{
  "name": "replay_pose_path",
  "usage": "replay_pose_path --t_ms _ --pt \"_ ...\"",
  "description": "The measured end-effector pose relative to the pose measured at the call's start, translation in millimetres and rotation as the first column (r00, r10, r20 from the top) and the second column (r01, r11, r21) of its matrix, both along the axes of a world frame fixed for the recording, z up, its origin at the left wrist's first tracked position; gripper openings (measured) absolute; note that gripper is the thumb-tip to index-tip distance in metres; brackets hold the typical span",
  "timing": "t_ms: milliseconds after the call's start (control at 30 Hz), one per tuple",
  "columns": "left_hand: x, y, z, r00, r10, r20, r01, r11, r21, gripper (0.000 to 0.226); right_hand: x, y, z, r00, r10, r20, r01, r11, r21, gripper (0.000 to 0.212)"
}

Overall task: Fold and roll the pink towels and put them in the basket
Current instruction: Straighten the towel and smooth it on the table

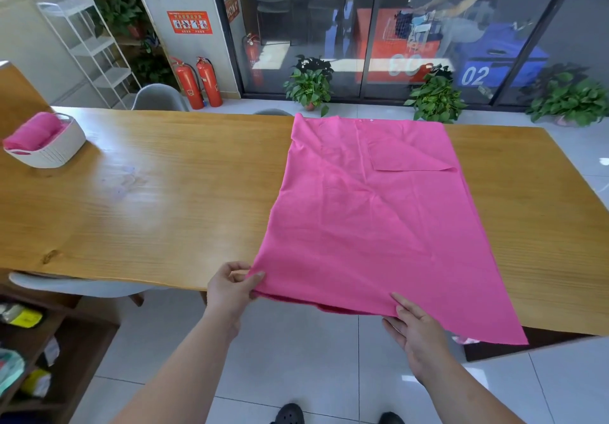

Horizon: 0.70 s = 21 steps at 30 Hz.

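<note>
A large pink towel [369, 212] lies spread across the right half of the wooden table [148, 193], its near edge hanging just past the table's front. One far corner is folded over on itself. My left hand [232, 287] pinches the towel's near left corner between thumb and fingers. My right hand [413, 328] holds the near edge further right, thumb on top of the cloth. A white basket [57, 146] stands at the table's far left with rolled pink towels [33, 133] inside it.
A grey chair [158, 97] stands behind the table and another [75, 283] is tucked under its near left side. Shelves with items sit at the lower left. Potted plants, fire extinguishers and a glass wall line the back.
</note>
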State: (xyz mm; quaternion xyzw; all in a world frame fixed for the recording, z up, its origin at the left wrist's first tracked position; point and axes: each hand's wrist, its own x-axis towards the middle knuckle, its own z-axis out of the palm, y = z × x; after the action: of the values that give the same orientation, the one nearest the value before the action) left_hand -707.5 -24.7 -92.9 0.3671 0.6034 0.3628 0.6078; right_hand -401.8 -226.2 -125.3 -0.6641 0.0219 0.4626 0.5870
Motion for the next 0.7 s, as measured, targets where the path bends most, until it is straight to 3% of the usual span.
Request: replay_pose_path --t_ms 167,333,400,533,700 --pt "-12.6 -13.4 -48.9 0.991 -0.013 -0.136 -0.019 0.972 -0.233 0.033 -2.0 -1.7 -7.0 0.999 0.043 -0.015 -0.044 0.998 -0.048 0.035" --pt "-12.0 -12.2 -52.0 0.952 -0.153 -0.266 0.111 0.98 -0.167 0.026 0.9 0.6 -3.3 0.999 0.05 -0.006 -0.051 0.997 -0.066 0.034" --pt "-11.5 -4.2 -39.6 0.966 -0.153 -0.206 0.13 0.984 -0.122 0.026 3.2 0.3 -3.9 1.0 0.022 -0.007 -0.022 0.997 -0.067 0.034" --pt "-17.2 12.8 -12.4 0.995 -0.009 0.104 0.008 1.0 0.011 0.034 4.7 1.2 -5.5 0.999 -0.042 -0.01 0.042 0.998 -0.052 0.033" --pt "-34.8 -1.0 -41.4 0.989 -0.051 -0.142 0.027 0.985 -0.17 0.036 -1.5 1.9 -9.3 0.999 -0.017 -0.034 0.014 0.996 -0.085 0.034"
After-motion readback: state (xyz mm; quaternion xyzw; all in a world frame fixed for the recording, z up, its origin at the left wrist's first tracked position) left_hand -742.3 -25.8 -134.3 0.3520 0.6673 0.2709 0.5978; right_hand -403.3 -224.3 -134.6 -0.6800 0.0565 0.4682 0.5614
